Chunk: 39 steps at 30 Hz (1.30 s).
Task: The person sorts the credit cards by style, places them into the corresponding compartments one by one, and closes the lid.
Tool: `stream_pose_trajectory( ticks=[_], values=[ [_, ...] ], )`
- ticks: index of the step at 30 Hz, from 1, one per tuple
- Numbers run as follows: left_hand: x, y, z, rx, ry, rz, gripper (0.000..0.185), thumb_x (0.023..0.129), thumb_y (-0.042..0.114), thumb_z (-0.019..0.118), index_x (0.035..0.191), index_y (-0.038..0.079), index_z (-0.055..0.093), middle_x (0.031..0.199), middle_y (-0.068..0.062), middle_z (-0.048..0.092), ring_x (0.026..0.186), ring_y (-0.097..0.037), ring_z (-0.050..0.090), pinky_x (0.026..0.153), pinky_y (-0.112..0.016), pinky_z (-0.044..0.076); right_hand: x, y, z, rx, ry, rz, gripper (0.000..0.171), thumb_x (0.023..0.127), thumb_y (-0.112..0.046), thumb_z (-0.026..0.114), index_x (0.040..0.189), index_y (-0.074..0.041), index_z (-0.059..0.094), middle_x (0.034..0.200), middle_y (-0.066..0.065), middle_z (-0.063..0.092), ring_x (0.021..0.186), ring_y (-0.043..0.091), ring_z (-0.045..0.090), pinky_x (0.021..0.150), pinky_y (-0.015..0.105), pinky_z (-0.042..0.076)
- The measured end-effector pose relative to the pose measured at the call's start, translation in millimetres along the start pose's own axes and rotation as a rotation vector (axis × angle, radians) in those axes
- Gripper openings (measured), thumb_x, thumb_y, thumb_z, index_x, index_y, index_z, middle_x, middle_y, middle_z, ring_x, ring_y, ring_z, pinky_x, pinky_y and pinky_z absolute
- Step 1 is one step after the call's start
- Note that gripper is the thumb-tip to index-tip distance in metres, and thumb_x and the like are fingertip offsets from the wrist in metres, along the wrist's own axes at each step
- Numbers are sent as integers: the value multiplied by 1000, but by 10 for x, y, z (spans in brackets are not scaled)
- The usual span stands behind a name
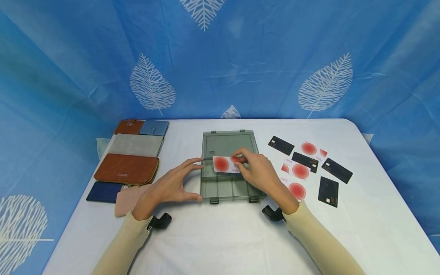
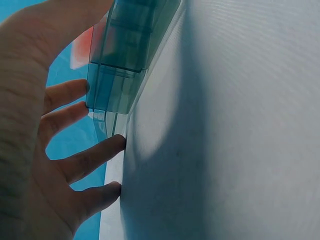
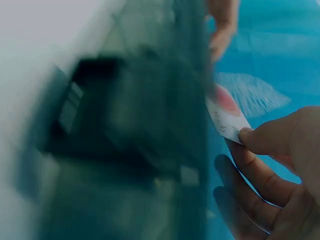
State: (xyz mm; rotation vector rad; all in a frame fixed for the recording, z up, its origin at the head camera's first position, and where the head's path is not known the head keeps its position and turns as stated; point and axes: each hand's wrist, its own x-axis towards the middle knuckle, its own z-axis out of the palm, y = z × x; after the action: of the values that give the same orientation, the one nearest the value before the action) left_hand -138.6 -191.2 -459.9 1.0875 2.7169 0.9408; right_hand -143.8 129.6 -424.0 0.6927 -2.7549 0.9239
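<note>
An opened translucent grey-green compartment box (image 1: pixel 208 190) lies mid-table, its lid (image 1: pixel 228 140) folded back flat. My right hand (image 1: pixel 260 172) pinches a white card with red circles (image 1: pixel 221 164) between thumb and fingers, above the back part of the box. In the right wrist view the thumb presses on one end of that card (image 3: pixel 227 112). At the box's left side is my left hand (image 1: pixel 172 186), fingers spread and thumb by the front left corner. Two fingertips (image 2: pixel 82 90) meet the box wall in the left wrist view.
Right of the box lie several black VIP cards (image 1: pixel 328 191) and several red-and-white cards (image 1: pixel 297 190), some overlapping. On the left are a brown zip wallet (image 1: pixel 127 168), a grey wallet (image 1: pixel 137 145), a navy one (image 1: pixel 104 191) and a pink one (image 1: pixel 125 200). A blue leaf-patterned curtain (image 1: pixel 237 76) hangs behind.
</note>
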Motion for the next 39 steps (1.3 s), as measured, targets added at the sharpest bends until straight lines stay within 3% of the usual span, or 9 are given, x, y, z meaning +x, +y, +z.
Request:
stream_pose_trajectory(
  ticks=[5,13,17,21,24,29,39],
  values=[
    [10,11,-11,-16,2,-4,97,76,53,97,153,10,57,170,-6,41,155,-31,43,117,-58,45,-38,-40,174,-76,-32,0,21,102,-11,75,121,-19,71,102,4,82,51,7,47,47,26,32],
    [4,25,-26,-27,1,-12,95,76,54,97,152,12,58,170,-5,42,155,-30,43,117,-57,45,-69,-73,273,-101,-22,1,19,102,-11,74,120,-19,76,94,1,79,59,9,53,50,27,39],
    [16,30,-37,-31,5,-9,95,75,52,98,152,12,58,170,-7,42,156,-31,43,118,-58,44,-65,-79,309,-95,-40,4,19,105,-15,71,123,-13,77,113,6,75,64,13,58,55,30,47],
    [18,28,-38,-33,3,-13,96,75,52,98,152,11,58,170,-7,42,156,-31,42,119,-58,43,-64,-91,335,-92,-75,-9,26,108,-20,67,129,-7,76,128,11,67,75,21,68,65,36,56],
    [16,19,-31,-33,4,-15,97,74,52,99,152,11,58,170,-7,42,156,-31,42,119,-57,43,-64,-99,347,-87,-113,-19,31,111,-25,62,133,-6,75,131,10,67,98,25,73,81,41,61],
    [20,11,-20,-32,8,-11,97,74,51,99,151,9,58,170,-7,42,156,-32,42,120,-57,42,-64,-109,352,-108,-161,-44,37,115,-30,54,135,-7,74,134,11,71,125,30,68,104,49,56],
    [11,20,-25,-27,3,-21,96,75,51,99,151,9,58,170,-6,42,156,-30,42,119,-57,43,-84,-121,322,-162,-296,-66,46,115,-36,50,144,-5,68,146,16,66,138,39,58,117,54,44]
  ],
)
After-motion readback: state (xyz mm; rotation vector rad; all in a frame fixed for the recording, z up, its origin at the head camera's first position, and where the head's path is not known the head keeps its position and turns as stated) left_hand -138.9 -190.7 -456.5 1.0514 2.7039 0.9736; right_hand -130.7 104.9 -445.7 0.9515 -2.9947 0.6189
